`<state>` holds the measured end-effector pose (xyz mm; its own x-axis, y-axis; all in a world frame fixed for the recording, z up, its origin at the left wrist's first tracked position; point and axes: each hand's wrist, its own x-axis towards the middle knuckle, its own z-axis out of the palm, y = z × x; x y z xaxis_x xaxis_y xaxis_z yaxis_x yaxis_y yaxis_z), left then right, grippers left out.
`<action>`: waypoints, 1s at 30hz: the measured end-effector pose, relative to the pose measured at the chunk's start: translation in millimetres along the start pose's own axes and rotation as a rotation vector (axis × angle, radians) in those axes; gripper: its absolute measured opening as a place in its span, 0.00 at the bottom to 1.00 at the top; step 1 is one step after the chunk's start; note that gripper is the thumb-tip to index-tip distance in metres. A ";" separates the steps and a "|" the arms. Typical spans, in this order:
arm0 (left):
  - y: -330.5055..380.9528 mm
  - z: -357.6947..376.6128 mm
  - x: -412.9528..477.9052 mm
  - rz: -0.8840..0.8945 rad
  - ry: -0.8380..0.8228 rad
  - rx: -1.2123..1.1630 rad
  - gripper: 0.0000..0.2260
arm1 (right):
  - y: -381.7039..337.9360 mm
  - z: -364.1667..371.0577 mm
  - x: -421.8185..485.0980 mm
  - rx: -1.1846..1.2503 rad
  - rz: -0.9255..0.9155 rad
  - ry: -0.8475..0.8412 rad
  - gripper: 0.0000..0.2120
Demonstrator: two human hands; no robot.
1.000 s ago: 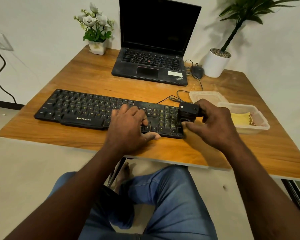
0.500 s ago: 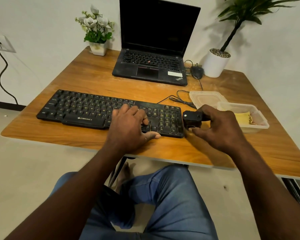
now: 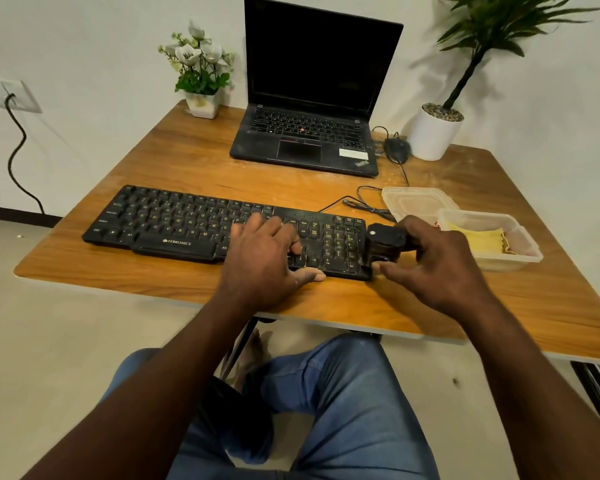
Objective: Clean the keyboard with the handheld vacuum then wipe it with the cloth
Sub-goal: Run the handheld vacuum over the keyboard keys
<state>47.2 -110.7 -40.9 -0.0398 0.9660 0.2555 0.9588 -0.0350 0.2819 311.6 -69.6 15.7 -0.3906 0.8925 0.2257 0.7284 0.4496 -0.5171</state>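
Vacuuming step in hand. The single black keyboard [image 3: 194,226] lay across the middle of the frame on the wooden table [image 3: 174,161]. The left hand [image 3: 264,261] rested flat on its right-centre keys, fingers relaxed and gripping nothing, apparently steadying it. The right hand [image 3: 440,268] grasped the one handheld vacuum [image 3: 383,242], set against the keyboard's right end by the number pad.

The next move probably called for drawing the nozzle leftward along the key rows while the left hand gave way. Wiping was not yet begun: the one yellow cloth [image 3: 478,239] lay in a clear container [image 3: 506,263] at right of frame, just beside the right hand.

Counted: two clear plastic pieces, the container and a lid-like tray [image 3: 420,200] above it; one laptop [image 3: 309,133]; one mouse [image 3: 397,148]; two potted plants, at upper left and upper right.
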 end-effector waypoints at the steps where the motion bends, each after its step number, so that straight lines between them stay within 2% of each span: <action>1: -0.1 0.3 -0.2 0.000 0.001 -0.003 0.25 | 2.1 -2.9 -1.7 -0.002 0.007 0.014 0.19; 6: 0.2 -1.2 -1.8 0.006 0.000 -0.023 0.23 | -21.3 13.2 4.3 0.105 -0.034 0.040 0.20; 10: 0.6 -0.9 -8.1 0.013 0.057 -0.018 0.22 | -45.8 34.3 17.2 0.026 -0.147 -0.013 0.18; 12: 0.4 -0.6 -10.3 0.011 0.073 -0.016 0.24 | -48.7 38.3 17.7 -0.013 -0.161 -0.065 0.18; 16: 0.2 -1.3 -8.4 0.005 0.047 -0.011 0.22 | -46.0 25.5 16.1 0.019 -0.152 -0.246 0.19; 20: -0.3 0.2 -10.1 0.006 0.058 -0.025 0.21 | -47.4 30.8 10.8 0.001 -0.133 -0.055 0.18; 24: -2.9 1.2 -11.3 0.013 0.075 -0.051 0.19 | -38.5 36.2 -5.0 0.048 -0.112 -0.167 0.20; 25: -3.9 1.2 -12.0 0.015 0.078 -0.053 0.18 | -34.0 33.4 -8.3 0.083 -0.084 -0.141 0.20; 28: -5.5 2.5 -13.1 0.037 0.104 -0.055 0.19 | -21.3 27.3 -16.7 0.144 0.023 0.119 0.17; 30: -6.5 3.5 -12.7 0.047 0.119 -0.053 0.19 | -19.8 30.8 -22.3 0.105 0.045 0.213 0.18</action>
<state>42.4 -121.9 -49.2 -0.0317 0.9259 0.3764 0.9443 -0.0957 0.3150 288.6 -99.5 -4.5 -0.2229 0.9044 0.3638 0.6755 0.4123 -0.6113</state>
